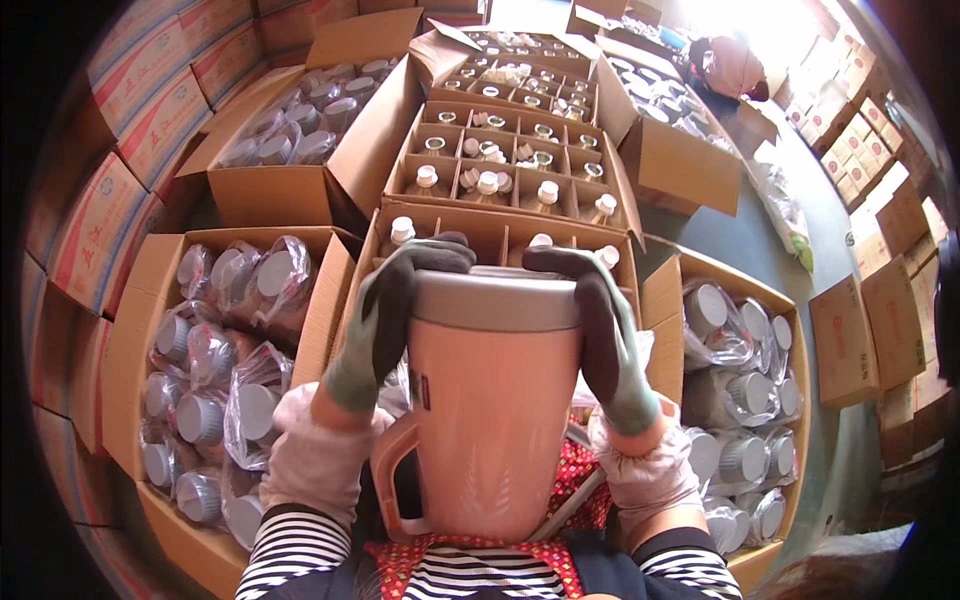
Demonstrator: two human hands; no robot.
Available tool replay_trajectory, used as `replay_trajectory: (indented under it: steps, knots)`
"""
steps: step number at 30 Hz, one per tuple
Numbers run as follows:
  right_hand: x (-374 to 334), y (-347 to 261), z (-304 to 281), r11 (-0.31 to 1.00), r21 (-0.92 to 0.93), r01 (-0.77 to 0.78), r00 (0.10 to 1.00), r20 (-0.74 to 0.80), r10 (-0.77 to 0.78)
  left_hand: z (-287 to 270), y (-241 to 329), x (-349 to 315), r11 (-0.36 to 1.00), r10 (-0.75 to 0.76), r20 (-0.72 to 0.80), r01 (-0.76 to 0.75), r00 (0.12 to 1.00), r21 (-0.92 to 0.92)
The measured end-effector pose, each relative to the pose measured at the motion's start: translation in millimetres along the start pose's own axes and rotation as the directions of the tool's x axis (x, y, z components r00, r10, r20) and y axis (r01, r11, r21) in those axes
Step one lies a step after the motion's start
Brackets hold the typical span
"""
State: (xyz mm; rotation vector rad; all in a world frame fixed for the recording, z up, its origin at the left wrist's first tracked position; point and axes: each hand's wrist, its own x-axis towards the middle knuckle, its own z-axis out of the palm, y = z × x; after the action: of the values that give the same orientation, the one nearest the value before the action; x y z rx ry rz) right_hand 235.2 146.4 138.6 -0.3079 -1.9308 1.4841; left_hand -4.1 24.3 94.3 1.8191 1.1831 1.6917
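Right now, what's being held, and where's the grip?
A pink insulated jug, gripped by both gloved hands: left hand and right hand clasp opposite sides at its grey lid.

Grey floor [740, 240] carried open cartons [270, 190] of wrapped lids, divided box [500, 150] of bottles, stacked cartons [870, 320].

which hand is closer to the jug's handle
Left. The left hand grips the pink jug on the side where the handle sticks out, directly above it; the right hand grips the opposite side.
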Motion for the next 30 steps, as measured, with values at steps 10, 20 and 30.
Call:
replay_trajectory:
  steps: [10, 20, 30]
  knots:
    - [7, 63, -22, 0.991, 0.129, 0.02, 0.998, 0.05, -0.026, 16, 44, 12, 0.981, -0.008, 0.021, 0.003, 1.0, 0.194]
    - [30, -18, -27, 0.979, -0.063, -0.195, 0.975, 0.099, 0.201, 28, -30, -18, 0.966, -0.169, -0.179, 0.126, 0.969, -0.227]
    - [138, -11, -50, 0.914, -0.403, -0.047, 0.464, 0.801, 0.377, -69, -35, -173, 0.595, -0.439, -0.485, 0.65, 0.756, 0.473]
